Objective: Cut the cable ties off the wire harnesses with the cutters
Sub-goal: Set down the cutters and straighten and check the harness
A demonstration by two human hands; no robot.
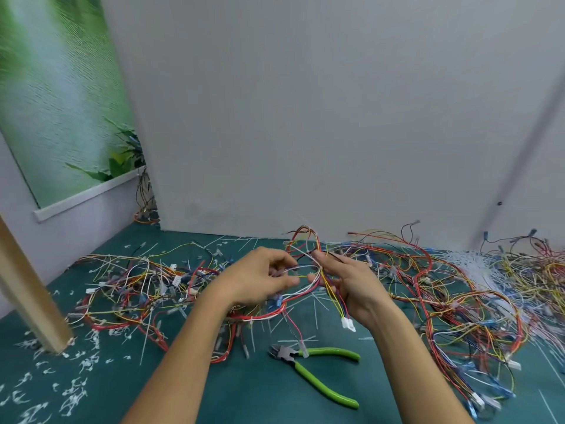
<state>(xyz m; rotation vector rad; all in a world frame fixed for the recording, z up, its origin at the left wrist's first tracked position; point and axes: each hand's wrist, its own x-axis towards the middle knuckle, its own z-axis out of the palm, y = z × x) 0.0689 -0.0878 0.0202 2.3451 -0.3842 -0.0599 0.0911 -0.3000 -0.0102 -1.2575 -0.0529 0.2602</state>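
I count two hands at work, my left hand point(260, 276) and my right hand point(348, 283), both holding one wire harness point(308, 272). One pair of cutters point(308, 365) with two green handles lies on the one counter point(244, 393). The other harnesses make two tangles, a left heap point(137, 286) and a right heap point(458, 301); I cannot count the harnesses inside them. The cut cable ties point(76, 390) are too many to count. One wooden post point(27, 289) stands at my left.

I see green-handled cutters point(293, 361) lying handles spread on the tabletop point(238, 390) — a red, yellow and white harness point(305, 289) is raised just beyond, its white connector point(348, 324) dangling.
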